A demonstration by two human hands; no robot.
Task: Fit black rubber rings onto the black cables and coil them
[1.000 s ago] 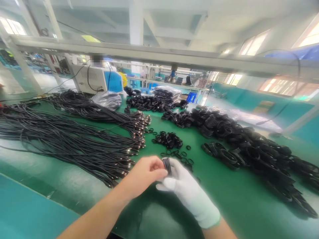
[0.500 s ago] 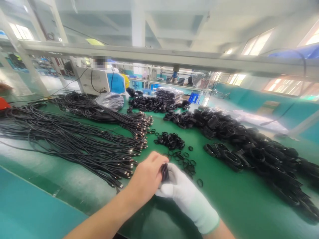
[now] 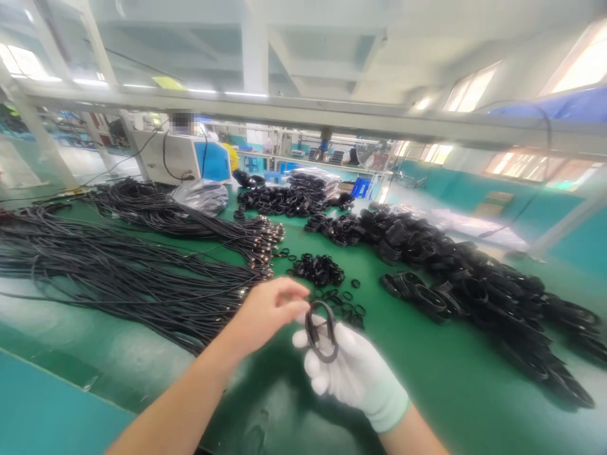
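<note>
Loop [image 3: 311, 332], black, oval, one item: held above the near part of the green counter [image 3: 427, 370], tilted, its opening facing the viewer. Whether it is a single band or several lying together cannot be told.

Right hand [image 3: 348, 370], white glove, palm turned up: grip clamped on the loop, thumb at one side, curled fingers at the other and beneath.

Left hand [image 3: 270, 309], bare: grip apart, a gap showing between thumb and forefinger; fingertips just beside the loop's upper edge. Contact cannot be told.

Step in hand, by judgement: two-handed handling of the loop, the gloved hand bearing it and the bare hand working at its rim. A further move on it would call for a steady right hand and a light pinch by the left at the near edge.

Stock on counter: small rings [image 3: 317, 270], heaped beyond the hands, with loose rings [image 3: 349, 306] scattered nearer; larger loops [image 3: 427, 253], a long pile at right; cables [image 3: 142, 272], black, spread in bundles at left, many metal-tipped ends toward the middle; grey plastic bag [image 3: 202, 197], behind the cables; white and blue machine [image 3: 175, 158], at the rear left.
</note>
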